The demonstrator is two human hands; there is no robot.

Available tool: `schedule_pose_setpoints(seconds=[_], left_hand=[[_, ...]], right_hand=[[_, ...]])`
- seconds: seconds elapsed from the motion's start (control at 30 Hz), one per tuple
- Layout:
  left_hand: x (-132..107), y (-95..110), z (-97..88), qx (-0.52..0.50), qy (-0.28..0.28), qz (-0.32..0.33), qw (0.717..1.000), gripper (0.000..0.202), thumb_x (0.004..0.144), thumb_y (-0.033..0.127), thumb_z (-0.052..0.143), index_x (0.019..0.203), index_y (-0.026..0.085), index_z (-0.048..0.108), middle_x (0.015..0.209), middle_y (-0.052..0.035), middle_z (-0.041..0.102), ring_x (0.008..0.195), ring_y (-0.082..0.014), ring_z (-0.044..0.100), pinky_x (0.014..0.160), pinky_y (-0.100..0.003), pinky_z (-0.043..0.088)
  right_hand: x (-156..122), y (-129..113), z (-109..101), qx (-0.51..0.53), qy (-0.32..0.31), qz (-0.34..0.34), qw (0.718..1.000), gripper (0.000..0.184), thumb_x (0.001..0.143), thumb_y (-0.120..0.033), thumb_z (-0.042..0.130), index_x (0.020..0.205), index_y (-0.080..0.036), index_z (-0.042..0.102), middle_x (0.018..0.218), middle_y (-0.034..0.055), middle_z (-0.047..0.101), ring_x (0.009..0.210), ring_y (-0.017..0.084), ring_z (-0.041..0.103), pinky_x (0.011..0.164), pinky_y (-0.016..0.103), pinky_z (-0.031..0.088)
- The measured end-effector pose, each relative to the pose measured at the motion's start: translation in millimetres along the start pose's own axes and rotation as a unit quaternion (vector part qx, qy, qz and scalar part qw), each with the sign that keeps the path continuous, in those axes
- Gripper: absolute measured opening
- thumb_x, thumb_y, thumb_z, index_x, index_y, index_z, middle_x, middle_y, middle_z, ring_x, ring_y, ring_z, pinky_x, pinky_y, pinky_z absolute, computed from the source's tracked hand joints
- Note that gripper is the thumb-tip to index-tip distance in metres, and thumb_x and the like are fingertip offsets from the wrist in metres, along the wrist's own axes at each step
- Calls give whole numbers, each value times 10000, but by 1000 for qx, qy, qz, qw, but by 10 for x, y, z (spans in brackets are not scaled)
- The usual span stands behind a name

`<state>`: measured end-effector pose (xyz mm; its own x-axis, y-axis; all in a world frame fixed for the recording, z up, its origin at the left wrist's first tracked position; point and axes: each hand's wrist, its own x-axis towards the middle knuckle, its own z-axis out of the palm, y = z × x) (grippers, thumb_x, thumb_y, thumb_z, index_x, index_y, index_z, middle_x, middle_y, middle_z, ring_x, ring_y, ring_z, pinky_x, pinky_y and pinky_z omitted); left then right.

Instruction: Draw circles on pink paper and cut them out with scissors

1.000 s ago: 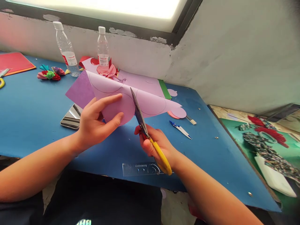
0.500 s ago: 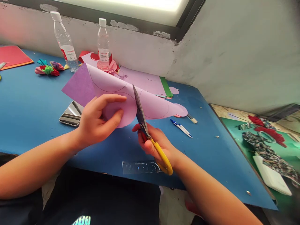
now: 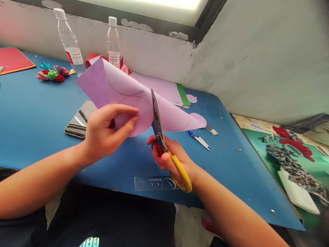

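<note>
A sheet of purple paper [image 3: 123, 80] with circles drawn in dark line is held above the blue table. My left hand [image 3: 108, 128] pinches it, thumb and fingers closed on a rounded, partly cut circle. My right hand [image 3: 172, 156] grips yellow-handled scissors [image 3: 181, 173], whose blades point up and away from me. The blades lie along the right edge of that circle, with the sheet on both sides of them. Part of the sheet's left end is folded over and shows a darker purple face.
A phone [image 3: 81, 120] lies left of my left hand. A clear ruler [image 3: 154, 183] sits near the table [image 3: 218, 168] edge, and a pen [image 3: 200, 140] is to the right. Two water bottles [image 3: 70, 48] stand at the back by purple and green paper [image 3: 182, 94].
The left part of the paper has shifted up and to the right. The scissors have moved slightly right, their blades still at the circle's edge. Both hands keep their hold.
</note>
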<state>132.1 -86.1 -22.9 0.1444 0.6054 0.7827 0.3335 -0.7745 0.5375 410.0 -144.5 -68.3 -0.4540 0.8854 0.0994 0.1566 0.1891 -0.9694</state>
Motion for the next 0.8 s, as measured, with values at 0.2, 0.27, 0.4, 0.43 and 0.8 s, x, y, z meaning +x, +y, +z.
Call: schedule_pose_setpoints(seconds=[0.2,0.27,0.4,0.43,0.8], left_hand=[[6,8,-1,-16,2,5,1000,155,1102,224,859,1125,332,969,1004,3,972,719,-194,812,693,-379,693],[7,8,3,-31,4,16,999,192,1097,177,868,1119,338,969,1011,14,972,717,-185,808,697,-369,685],[23,2,12,-36,13,44,998,230,1076,119,887,1117,330,969,996,22,962,706,-166,788,674,-336,650],[27,-2,13,-34,15,48,998,227,1068,111,892,1118,318,968,981,23,956,679,-152,761,642,-323,622],[8,-86,11,2,44,78,996,201,1036,144,912,1208,248,928,973,13,918,641,-106,657,592,-284,498]], right_hand=[[-2,26,2,13,-11,-18,1000,848,1124,-1074,684,1385,-270,738,759,-69,526,627,192,471,537,327,433],[-11,19,14,20,-2,-17,1000,828,1133,-1059,698,1383,-271,746,768,-68,534,627,185,449,533,324,431],[-24,6,28,27,0,-28,999,809,1145,-1043,710,1372,-267,748,751,-74,534,619,176,448,533,313,435],[-25,6,27,27,0,-29,999,806,1145,-1039,716,1371,-267,748,747,-76,534,617,175,453,534,310,437],[-26,-28,9,30,5,5,1000,860,1067,-1086,775,1302,-259,767,734,-68,539,621,180,471,530,314,438]])
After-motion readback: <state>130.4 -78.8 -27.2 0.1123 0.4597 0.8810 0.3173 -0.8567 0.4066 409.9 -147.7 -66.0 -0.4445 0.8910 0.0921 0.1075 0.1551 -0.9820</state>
